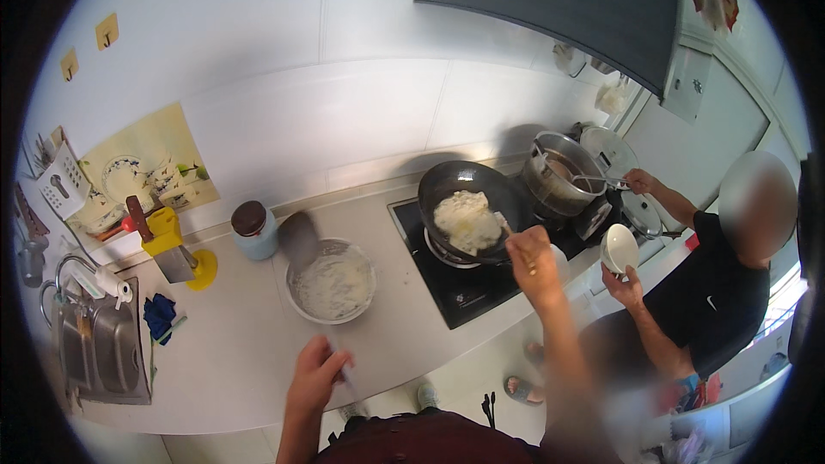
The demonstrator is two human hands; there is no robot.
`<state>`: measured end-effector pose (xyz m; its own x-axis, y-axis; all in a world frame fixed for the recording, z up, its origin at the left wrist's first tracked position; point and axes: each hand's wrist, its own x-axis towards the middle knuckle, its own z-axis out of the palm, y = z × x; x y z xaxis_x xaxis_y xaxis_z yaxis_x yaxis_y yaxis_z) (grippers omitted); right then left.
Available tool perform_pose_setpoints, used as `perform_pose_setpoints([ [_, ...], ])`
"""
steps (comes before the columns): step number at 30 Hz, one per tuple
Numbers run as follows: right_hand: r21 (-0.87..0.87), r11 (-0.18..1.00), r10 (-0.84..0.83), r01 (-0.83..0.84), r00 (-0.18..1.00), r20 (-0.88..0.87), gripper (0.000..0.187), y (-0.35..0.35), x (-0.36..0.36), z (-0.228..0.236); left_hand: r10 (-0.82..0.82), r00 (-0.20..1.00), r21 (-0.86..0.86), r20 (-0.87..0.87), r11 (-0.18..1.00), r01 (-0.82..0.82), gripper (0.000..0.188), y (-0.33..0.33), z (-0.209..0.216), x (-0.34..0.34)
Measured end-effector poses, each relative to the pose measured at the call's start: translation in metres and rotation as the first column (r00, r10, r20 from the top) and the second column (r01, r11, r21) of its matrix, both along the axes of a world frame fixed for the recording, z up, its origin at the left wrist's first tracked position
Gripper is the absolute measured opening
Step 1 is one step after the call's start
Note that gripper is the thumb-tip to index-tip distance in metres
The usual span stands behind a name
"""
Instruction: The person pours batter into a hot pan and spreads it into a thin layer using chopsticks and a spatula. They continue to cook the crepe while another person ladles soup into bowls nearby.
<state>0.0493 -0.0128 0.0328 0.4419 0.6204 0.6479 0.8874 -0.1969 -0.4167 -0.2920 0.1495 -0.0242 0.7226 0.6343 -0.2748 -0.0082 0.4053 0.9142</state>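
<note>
My right hand (pixel 534 268) is closed round a thin light-coloured utensil (pixel 503 222) that reaches into the black wok (pixel 441 179). A pale, lumpy flat mass of food (pixel 464 216) lies in the wok on the burner. Lower left, my left hand (pixel 314 375) grips a blurred light-coloured handle (pixel 347 375). Ahead of it on the counter stands a metal bowl (pixel 369 296) with whitish batter (pixel 331 285). Over the bowl's far left rim is a blurred dark spatula-like blade (pixel 299 241); whether it joins the handle in my left hand I cannot tell.
On the right, a co-worker (pixel 713 292) holds a white bowl (pixel 620 248) and a ladle (pixel 599 178) in a steel pot (pixel 550 182). A blue jar (pixel 254 236), a cleaver in a yellow stand (pixel 176 249) and a sink (pixel 116 352) are left. A range hood (pixel 559 0) overhangs the black hob (pixel 455 305).
</note>
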Motion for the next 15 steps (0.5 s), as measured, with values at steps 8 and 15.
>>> perform_pose_setpoints([
  [8, -0.063, 0.990, 0.132, -0.126, 0.985, 0.111, 0.014, -0.008, 0.007, -0.014, -0.058, 0.888, -0.341, 0.457, 0.910, 0.235, 0.009, -0.062, 0.037, 0.221],
  [15, -0.013, 0.981, 0.196, -0.196, 0.979, 0.050, 0.026, -0.034, 0.030, -0.015, -0.143, 0.865, -0.216, 0.481, 0.937, 0.275, 0.007, -0.080, 0.033, 0.288],
])
